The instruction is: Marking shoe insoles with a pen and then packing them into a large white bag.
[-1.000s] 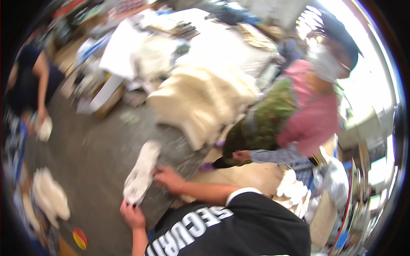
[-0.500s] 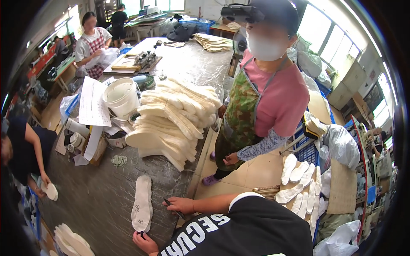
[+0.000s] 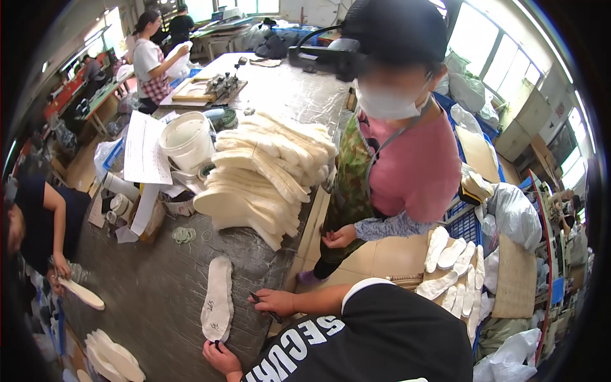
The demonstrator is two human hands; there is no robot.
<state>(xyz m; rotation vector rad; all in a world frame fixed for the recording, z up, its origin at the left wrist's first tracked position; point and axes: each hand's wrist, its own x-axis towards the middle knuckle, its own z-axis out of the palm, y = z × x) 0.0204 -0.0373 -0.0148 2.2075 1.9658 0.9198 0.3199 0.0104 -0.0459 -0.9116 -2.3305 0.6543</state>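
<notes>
A cream, fleecy insole [image 3: 218,296] with dark handwritten marks lies lengthwise on the dark tabletop in front of me. At its near end, my left hand [image 3: 223,358] is closed on the edge, with a small black thing by the fingertips that I cannot make out. To the right of the insole, apart from it, my right hand [image 3: 275,302] rests closed around a slim dark pen [image 3: 255,297]; part of it is hidden by the fingers. Further off, a thick pile of cream insoles [image 3: 254,200] is heaped on the table.
A white bucket [image 3: 186,141], papers [image 3: 145,149] and rubber bands [image 3: 184,235] stand left of the pile. A person in a pink top [image 3: 417,162] stands by the right table edge. At left, another person's hand [image 3: 60,264] holds an insole. More insoles [image 3: 113,356] lie at lower left.
The person in pink has leaned closer, head lower. At left, the co-worker's insole has swung to point right. The person in the checked apron has turned sideways. My hands keep their places by the insole.
</notes>
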